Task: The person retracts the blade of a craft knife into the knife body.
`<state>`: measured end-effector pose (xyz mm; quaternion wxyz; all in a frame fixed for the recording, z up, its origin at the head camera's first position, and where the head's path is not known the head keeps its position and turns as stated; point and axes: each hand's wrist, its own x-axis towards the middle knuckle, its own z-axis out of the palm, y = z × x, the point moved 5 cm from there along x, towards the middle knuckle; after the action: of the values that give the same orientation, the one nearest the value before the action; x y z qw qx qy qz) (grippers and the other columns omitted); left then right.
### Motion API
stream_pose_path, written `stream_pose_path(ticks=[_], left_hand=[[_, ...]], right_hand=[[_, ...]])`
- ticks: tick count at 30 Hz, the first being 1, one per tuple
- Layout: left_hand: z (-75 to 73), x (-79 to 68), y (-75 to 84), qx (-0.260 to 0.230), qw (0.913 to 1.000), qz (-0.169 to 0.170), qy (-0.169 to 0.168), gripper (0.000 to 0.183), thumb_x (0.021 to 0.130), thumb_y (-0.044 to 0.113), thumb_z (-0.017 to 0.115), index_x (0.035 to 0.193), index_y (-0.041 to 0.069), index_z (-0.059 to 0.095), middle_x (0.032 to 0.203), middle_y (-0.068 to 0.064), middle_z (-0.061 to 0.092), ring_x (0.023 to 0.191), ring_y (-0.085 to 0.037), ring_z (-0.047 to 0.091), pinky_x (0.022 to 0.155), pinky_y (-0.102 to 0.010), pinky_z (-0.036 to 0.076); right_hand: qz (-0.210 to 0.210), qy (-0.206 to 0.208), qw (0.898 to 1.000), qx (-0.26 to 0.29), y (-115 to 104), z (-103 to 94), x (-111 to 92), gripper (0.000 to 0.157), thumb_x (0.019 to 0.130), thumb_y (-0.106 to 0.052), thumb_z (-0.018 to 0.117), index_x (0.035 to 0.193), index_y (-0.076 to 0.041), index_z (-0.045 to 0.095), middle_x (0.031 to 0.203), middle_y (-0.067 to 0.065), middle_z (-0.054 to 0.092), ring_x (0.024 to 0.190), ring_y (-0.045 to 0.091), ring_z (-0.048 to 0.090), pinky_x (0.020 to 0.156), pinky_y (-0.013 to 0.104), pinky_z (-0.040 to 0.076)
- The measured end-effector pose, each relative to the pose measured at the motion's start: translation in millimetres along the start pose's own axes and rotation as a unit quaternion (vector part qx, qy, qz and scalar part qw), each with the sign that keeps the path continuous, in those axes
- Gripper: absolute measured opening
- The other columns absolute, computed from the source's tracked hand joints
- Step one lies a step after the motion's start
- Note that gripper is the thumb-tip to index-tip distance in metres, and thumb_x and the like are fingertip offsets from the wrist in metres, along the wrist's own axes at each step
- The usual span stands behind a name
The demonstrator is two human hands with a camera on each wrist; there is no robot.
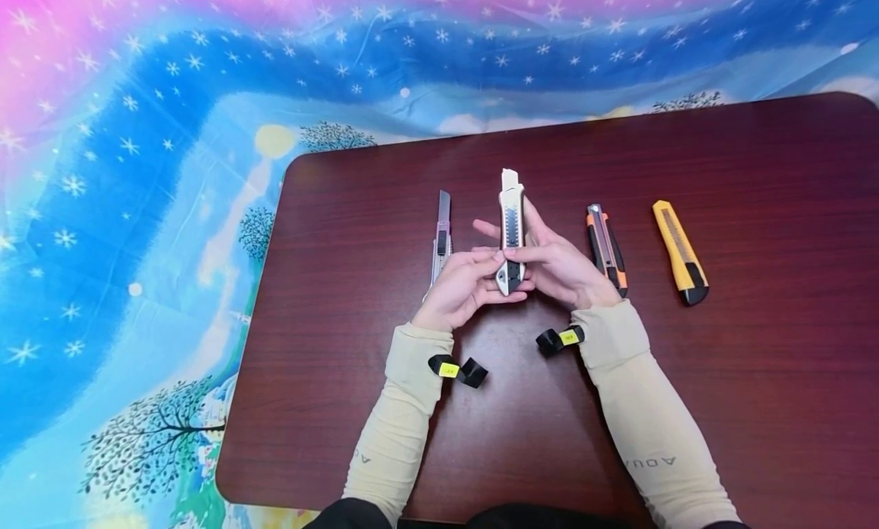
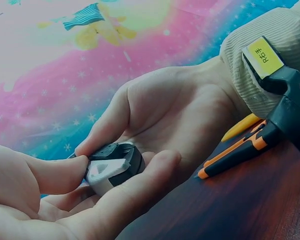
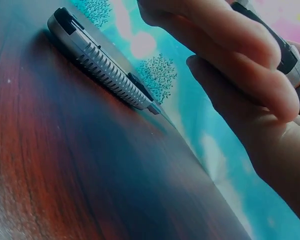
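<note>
A silver-and-black snap-off utility knife (image 1: pixel 511 224) is held up between both hands over the table, its pale blade end pointing away from me. My left hand (image 1: pixel 463 281) pinches the knife's near end, thumb on top and fingers beneath. From the other side my right hand (image 1: pixel 559 266) grips it, with the thumb on the near part and fingers behind the body. In the left wrist view, the knife's butt end (image 2: pixel 110 170) shows between the thumbs and fingers. The right wrist view has only part of the knife (image 3: pixel 285 55), mostly hidden by fingers.
A second silver utility knife (image 1: pixel 442 235), blade extended, lies left of the hands, partly covered by the left hand. An orange-and-black cutter (image 1: pixel 607 246) and a yellow cutter (image 1: pixel 680 246) lie to the right on the dark red table (image 1: pixel 330 346). A patterned cloth (image 1: pixel 206 79) hangs behind.
</note>
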<state>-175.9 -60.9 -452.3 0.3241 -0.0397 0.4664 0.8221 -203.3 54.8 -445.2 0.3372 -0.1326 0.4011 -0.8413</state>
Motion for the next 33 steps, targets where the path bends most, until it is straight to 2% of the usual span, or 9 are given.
stream_pose_path(ticks=[3, 6, 10, 15, 21, 26, 33], left_hand=[[0.6, 0.0, 0.6, -0.002, 1.0, 0.002, -0.003, 0.037, 0.103, 0.005, 0.038, 0.134, -0.014, 0.043, 0.135, -0.041, 0.045, 0.088, -0.027, 0.07, 0.095, -0.055, 0.05], [0.5, -0.1, 0.4, -0.002, 1.0, 0.004, -0.003, 0.037, 0.103, 0.005, 0.038, 0.134, -0.015, 0.043, 0.135, -0.039, 0.046, 0.089, -0.027, 0.07, 0.095, -0.056, 0.05], [0.4, -0.2, 0.3, 0.0, 1.0, 0.006, 0.002, 0.037, 0.103, 0.005, 0.039, 0.133, -0.015, 0.044, 0.133, -0.039, 0.048, 0.088, -0.027, 0.07, 0.094, -0.055, 0.051], [-0.1, -0.4, 1.2, 0.003, 0.9999, 0.014, 0.007, 0.036, 0.103, 0.005, 0.04, 0.132, -0.016, 0.045, 0.127, -0.036, 0.053, 0.087, -0.028, 0.07, 0.091, -0.055, 0.052], [-0.4, -0.7, 2.5, -0.005, 0.9998, 0.019, 0.004, 0.037, 0.102, 0.005, 0.042, 0.132, -0.015, 0.046, 0.12, -0.027, 0.058, 0.088, -0.029, 0.069, 0.09, -0.054, 0.054], [-0.8, -0.8, 2.8, -0.008, 0.9998, 0.019, 0.003, 0.037, 0.102, 0.005, 0.042, 0.132, -0.016, 0.046, 0.117, -0.024, 0.059, 0.088, -0.029, 0.07, 0.09, -0.054, 0.053], [-1.2, -0.6, 3.0, -0.012, 0.9997, 0.02, 0.001, 0.037, 0.102, 0.005, 0.042, 0.133, -0.016, 0.045, 0.111, -0.02, 0.062, 0.087, -0.028, 0.07, 0.091, -0.055, 0.053]], right_hand=[[-0.001, -0.005, 1.0, 0.002, -0.2, -0.5, 0.2, 0.087, 0.097, 0.008, 0.041, 0.148, -0.054, 0.01, 0.161, 0.016, 0.018, 0.142, 0.04, 0.031, 0.104, 0.03, 0.047], [0.0, -0.007, 1.0, 0.002, 0.2, -1.0, 0.1, 0.087, 0.097, 0.008, 0.041, 0.148, -0.054, 0.01, 0.161, 0.015, 0.017, 0.143, 0.044, 0.025, 0.105, 0.03, 0.046], [-0.003, -0.013, 1.0, -0.001, -0.2, -0.2, -0.8, 0.088, 0.096, 0.009, 0.041, 0.147, -0.055, 0.01, 0.162, 0.013, 0.015, 0.142, 0.04, 0.031, 0.107, 0.031, 0.045], [-0.009, -0.021, 1.0, -0.008, 0.0, 1.2, -0.9, 0.09, 0.095, 0.011, 0.04, 0.148, -0.055, 0.009, 0.163, 0.011, 0.013, 0.145, 0.04, 0.023, 0.108, 0.032, 0.044], [-0.016, -0.022, 0.999, -0.016, -0.7, 2.8, -1.1, 0.093, 0.094, 0.013, 0.043, 0.148, -0.053, 0.008, 0.163, 0.01, 0.013, 0.142, 0.037, 0.032, 0.108, 0.031, 0.043], [-0.021, -0.025, 0.999, -0.024, -1.1, 3.4, -1.4, 0.094, 0.093, 0.014, 0.044, 0.149, -0.051, 0.007, 0.163, 0.01, 0.015, 0.141, 0.036, 0.036, 0.109, 0.03, 0.041], [-0.028, -0.032, 0.999, -0.032, -0.8, 4.5, -1.6, 0.094, 0.092, 0.012, 0.047, 0.15, -0.05, 0.006, 0.162, 0.012, 0.016, 0.139, 0.023, 0.04, 0.106, 0.028, 0.042]])
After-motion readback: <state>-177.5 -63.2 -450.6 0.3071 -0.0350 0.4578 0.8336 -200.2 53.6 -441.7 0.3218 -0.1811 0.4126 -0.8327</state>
